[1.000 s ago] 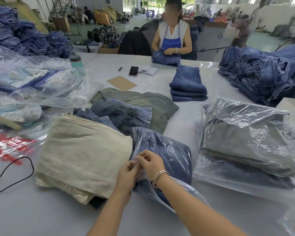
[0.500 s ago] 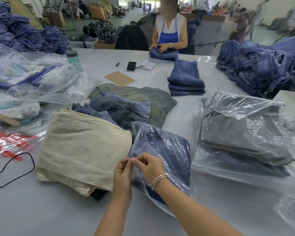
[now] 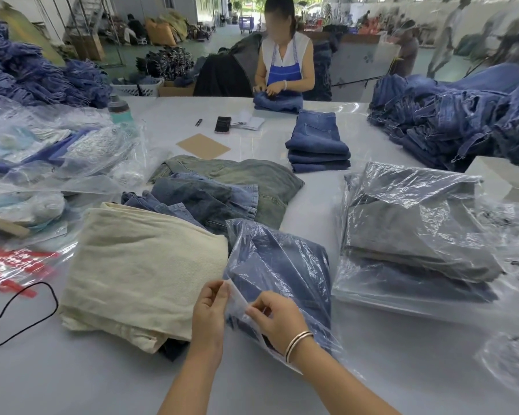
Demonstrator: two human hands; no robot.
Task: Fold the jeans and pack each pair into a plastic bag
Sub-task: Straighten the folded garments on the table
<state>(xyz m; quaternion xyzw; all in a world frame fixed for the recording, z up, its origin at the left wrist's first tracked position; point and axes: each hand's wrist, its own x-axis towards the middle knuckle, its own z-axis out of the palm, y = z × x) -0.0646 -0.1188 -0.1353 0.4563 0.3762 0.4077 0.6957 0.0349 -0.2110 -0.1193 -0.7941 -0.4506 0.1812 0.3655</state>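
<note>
A folded pair of blue jeans (image 3: 285,265) lies inside a clear plastic bag (image 3: 246,232) on the white table, just ahead of me. My left hand (image 3: 209,313) pinches the bag's near flap at its left end. My right hand (image 3: 277,317), with bangles on the wrist, pinches the same flap a little to the right. A folded cream pair (image 3: 141,271) lies to the left of the bag. Loose blue and olive jeans (image 3: 228,187) lie behind it.
Bagged grey jeans (image 3: 414,232) are stacked at the right. Folded blue jeans (image 3: 318,145) sit further back, in front of a person in a blue apron (image 3: 285,64). Empty bags (image 3: 51,151) pile at the left, with a black cable (image 3: 27,313) near the front left edge.
My hands have drawn apart along the bag's flap, the right one moving right. The bag's near edge is pulled flatter between them.
</note>
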